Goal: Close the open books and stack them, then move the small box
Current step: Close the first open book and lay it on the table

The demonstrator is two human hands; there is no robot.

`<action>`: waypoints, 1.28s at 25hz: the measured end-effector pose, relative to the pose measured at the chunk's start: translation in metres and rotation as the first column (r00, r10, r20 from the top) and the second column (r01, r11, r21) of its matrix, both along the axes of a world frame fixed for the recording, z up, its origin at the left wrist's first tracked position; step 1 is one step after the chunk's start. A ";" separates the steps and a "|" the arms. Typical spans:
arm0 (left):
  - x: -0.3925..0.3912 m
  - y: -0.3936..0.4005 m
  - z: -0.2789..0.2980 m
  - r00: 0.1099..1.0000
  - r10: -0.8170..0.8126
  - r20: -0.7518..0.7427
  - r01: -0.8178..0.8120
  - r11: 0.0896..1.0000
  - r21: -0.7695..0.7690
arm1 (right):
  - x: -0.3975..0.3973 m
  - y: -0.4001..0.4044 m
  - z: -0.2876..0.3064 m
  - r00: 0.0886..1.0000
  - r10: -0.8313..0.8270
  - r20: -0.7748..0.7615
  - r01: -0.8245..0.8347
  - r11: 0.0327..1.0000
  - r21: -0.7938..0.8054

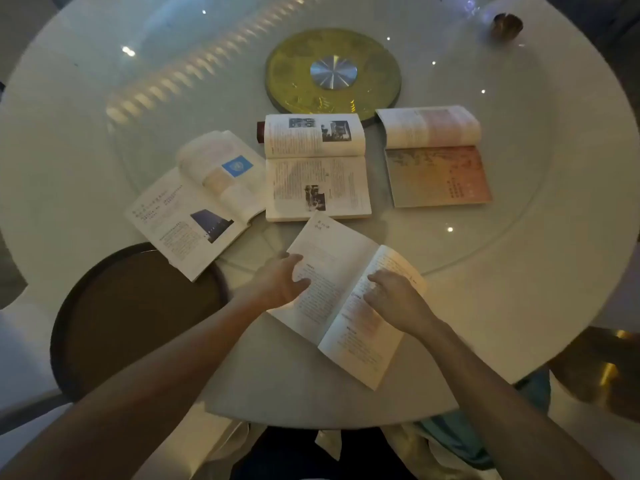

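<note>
Several open books lie on a round white table. The nearest open book lies tilted in front of me. My left hand rests on its left page with fingers curled at the page edge. My right hand lies flat on its right page. Behind it lie a book with a blue emblem at the left, a book with black-and-white photos in the middle, and an orange-paged book at the right. A small dark red box peeks out behind the middle book's top left corner.
A yellow disc with a silver hub sits at the table's centre. A small brown cup stands at the far right. A dark round stool is at the near left, under the left book's corner. A gold-coloured stool is at the right.
</note>
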State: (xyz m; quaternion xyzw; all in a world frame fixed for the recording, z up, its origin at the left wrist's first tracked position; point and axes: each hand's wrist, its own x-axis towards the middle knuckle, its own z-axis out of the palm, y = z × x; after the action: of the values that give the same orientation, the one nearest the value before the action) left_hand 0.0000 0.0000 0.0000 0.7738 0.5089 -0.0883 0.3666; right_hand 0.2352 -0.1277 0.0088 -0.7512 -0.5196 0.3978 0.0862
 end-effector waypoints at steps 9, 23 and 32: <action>-0.018 -0.024 -0.028 0.927 0.376 -0.006 -0.376 0.927 0.001 | -0.004 -0.059 -0.048 0.459 -0.853 -0.247 0.840 0.507 -0.192; -0.041 -0.029 -0.004 0.782 0.564 0.265 -0.420 0.792 -0.444 | -0.025 -0.033 -0.011 0.258 -0.749 -0.610 0.771 0.540 -0.338; -0.014 -0.048 0.018 0.665 0.642 0.380 -0.257 0.675 -0.691 | -0.093 0.027 0.027 0.598 -0.498 -0.628 0.506 0.842 -0.186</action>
State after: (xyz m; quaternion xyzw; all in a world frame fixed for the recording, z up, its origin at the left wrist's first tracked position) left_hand -0.0141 -0.0479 0.0180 0.4475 0.4974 0.1073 0.7354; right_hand 0.1418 -0.1006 0.0359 -0.6780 -0.2257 0.5910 0.3743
